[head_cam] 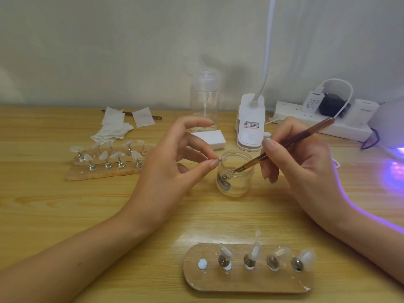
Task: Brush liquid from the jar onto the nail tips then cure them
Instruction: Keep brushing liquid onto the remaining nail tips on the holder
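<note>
Table (65,211), left hand (175,160) with thumb and forefinger pinching, other fingers spread, right hand (306,167) gripping brush (295,138), jar (235,184) mid-table between them, brush slanting upper right to lower left, bristles in jar, likely nail tip (223,159) pinched above rim.

We seem to be at a small home nail-craft station. A wood-grain desk (65,204) stands against a plain pale wall (109,51). On it we see a white clip lamp (250,125), a power strip (317,123) crowded with chargers, a clear pump bottle (204,101), loose wipes (113,127) and two wooden stands (247,278) carrying nail tips (307,256) on metal pegs. Violet light (395,169) spills across the desk's right edge.
</note>
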Demonstrator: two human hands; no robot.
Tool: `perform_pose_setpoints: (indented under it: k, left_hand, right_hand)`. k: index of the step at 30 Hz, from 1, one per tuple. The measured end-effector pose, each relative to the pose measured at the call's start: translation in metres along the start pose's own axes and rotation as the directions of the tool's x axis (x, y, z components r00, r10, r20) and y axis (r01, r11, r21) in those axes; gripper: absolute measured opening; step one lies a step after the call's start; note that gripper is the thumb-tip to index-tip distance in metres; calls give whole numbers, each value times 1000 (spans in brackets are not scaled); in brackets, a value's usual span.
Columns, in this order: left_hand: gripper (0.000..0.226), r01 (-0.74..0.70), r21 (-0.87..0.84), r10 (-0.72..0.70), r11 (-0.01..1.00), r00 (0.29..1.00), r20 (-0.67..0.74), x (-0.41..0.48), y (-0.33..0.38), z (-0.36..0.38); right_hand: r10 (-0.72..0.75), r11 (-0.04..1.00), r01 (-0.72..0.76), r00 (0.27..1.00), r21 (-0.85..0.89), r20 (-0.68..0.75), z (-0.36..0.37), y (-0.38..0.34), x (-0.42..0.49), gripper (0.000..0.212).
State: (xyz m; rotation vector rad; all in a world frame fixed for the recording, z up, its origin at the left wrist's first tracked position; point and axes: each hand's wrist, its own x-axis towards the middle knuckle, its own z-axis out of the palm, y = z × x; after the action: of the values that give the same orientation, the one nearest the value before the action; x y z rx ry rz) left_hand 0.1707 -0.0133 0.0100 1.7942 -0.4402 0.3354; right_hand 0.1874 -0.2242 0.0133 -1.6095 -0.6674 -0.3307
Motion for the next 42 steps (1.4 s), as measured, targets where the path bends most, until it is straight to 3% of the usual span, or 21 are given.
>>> perform_pose_setpoints:
  k: [5,16,29,42]
  left_hand:
    - [50,9,-23,-8,1000,1000,19,0,-2,0]
    - [54,57,-63,-56,996,998,30,0,-3,-1]
    - [57,82,-81,-79,993,996,42,1,-3,0]
    - [56,74,-71,-72,995,997,33,0,-3,0]
  right_hand:
    - [61,998,-60,998,22,-28,-2,3,2,20]
    - [213,956,-146,942,253,-260,-14,9,7,19]
    - [216,943,-171,967,285,-137,-10,4,8,23]
    - [264,937,-214,952,277,-155,-11,4,7,20]
